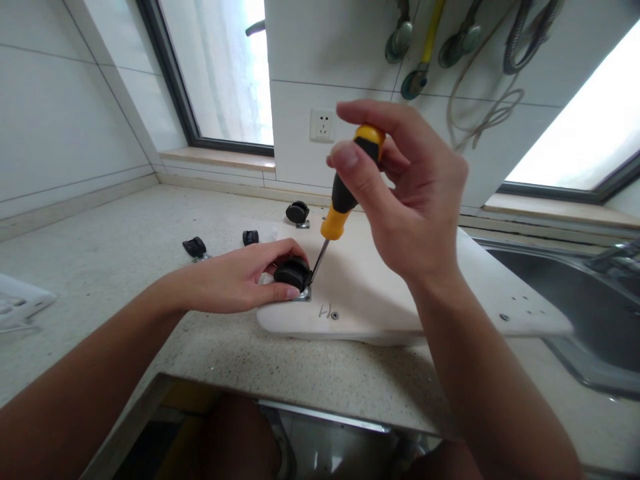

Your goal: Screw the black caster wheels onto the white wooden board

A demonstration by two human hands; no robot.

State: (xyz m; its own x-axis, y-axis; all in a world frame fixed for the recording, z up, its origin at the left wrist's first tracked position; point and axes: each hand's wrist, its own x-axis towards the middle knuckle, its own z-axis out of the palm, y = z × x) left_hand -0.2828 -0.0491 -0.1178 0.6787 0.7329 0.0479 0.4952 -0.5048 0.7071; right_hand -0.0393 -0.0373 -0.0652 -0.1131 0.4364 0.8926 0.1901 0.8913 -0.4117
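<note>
A white board (pixel 380 293) lies flat on the speckled countertop (pixel 125 267). My left hand (pixel 235 277) holds a black caster wheel (pixel 293 272) down on the board's near left corner, where the caster's metal plate shows. My right hand (pixel 410 193) grips the top of a yellow and black screwdriver (pixel 345 193), held nearly upright. Its tip touches the caster's plate just right of the wheel.
Another caster (pixel 298 213) sits at the board's far left corner. Two loose casters (pixel 195 247) (pixel 251 237) lie on the counter to the left. A steel sink (pixel 590 313) is on the right, a wall socket (pixel 323 125) behind, hoses (pixel 480 80) hanging above, a white object (pixel 20 303) at left edge.
</note>
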